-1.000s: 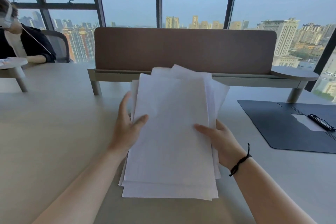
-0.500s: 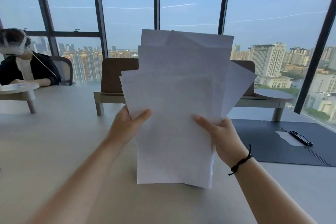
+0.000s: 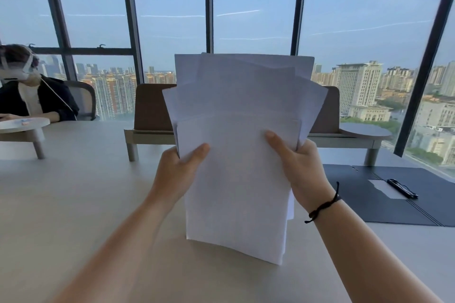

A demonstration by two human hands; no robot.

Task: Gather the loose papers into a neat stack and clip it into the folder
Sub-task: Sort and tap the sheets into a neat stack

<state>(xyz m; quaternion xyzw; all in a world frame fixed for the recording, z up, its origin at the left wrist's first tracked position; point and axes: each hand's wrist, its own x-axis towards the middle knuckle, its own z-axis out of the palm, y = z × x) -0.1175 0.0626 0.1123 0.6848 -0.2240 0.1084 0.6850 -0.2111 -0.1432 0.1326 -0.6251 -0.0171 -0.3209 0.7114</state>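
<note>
- Squaring the papers (image 3: 236, 167) is the step I'm on right now: the bundle stands upright on its bottom edge on the table (image 3: 73, 204), near the middle.
- Top edges are a mess, sheets fanned out at different heights and angles, so it's not a neat stack yet.
- Left hand (image 3: 176, 174) is pinched on the left edge, thumb across the front sheet, other fingers hidden behind.
- Right hand (image 3: 299, 170) is clamped the same way on the right edge, thumb in front.
- Next move, I reckon: loosen both grips a touch and tap the bottom edge on the table so the sheets drop level.
- The folder (image 3: 384, 194) lies open off to the right, well apart from the papers, with its black clip (image 3: 402, 188) on the far-right panel. Clipping comes after.
</note>
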